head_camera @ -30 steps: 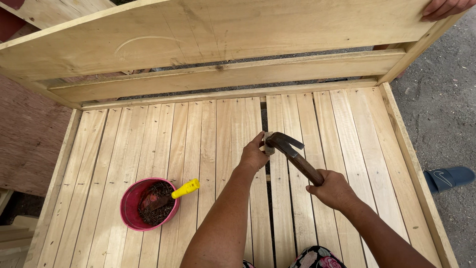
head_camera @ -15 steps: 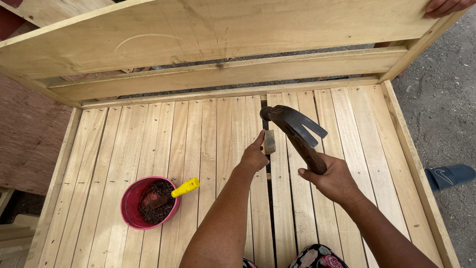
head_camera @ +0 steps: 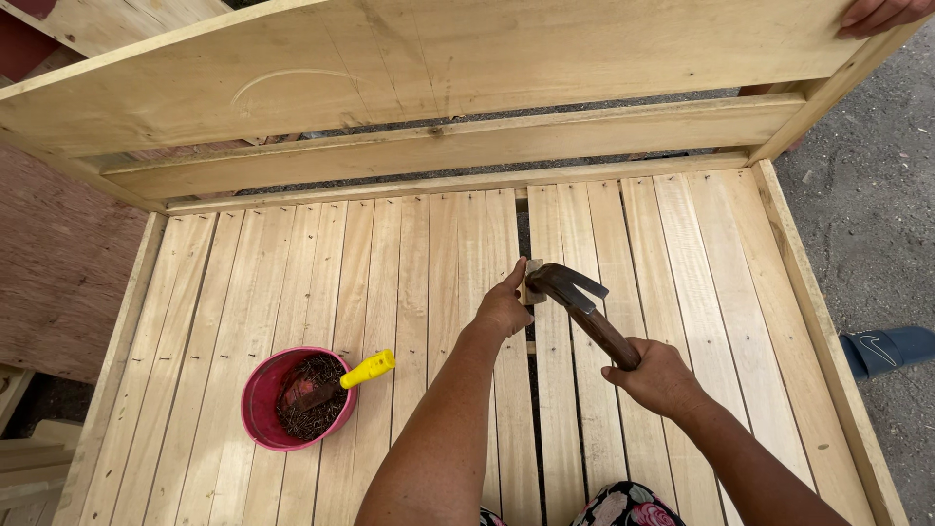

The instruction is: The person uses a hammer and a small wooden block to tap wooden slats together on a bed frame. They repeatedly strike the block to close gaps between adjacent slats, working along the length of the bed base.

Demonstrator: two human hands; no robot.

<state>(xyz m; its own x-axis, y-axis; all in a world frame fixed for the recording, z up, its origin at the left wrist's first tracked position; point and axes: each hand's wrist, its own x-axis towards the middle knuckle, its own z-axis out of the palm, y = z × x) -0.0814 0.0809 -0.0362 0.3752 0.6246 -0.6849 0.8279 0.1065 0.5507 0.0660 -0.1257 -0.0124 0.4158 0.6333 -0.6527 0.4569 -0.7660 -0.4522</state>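
My right hand (head_camera: pixel 654 375) grips the dark wooden handle of a claw hammer (head_camera: pixel 573 292). Its metal head rests on a small wooden block (head_camera: pixel 530 282) set at the gap between two slats of the pale wooden slatted bed base (head_camera: pixel 390 292). My left hand (head_camera: pixel 504 306) pinches that block from the left and holds it in place. Both forearms reach in from the bottom of the view.
A red bowl (head_camera: pixel 261 390) of dark nails lies on the slats at lower left, with a yellow-handled tool (head_camera: pixel 365 369) lying in it. A tall wooden headboard (head_camera: pixel 438 68) stands at the far end; another person's fingers (head_camera: pixel 877 14) rest on its top right corner. A blue sandal (head_camera: pixel 891 349) lies on the ground at right.
The hammer was raised above the slats half a second ago and has come down onto the block. My left hand has stayed on the block.
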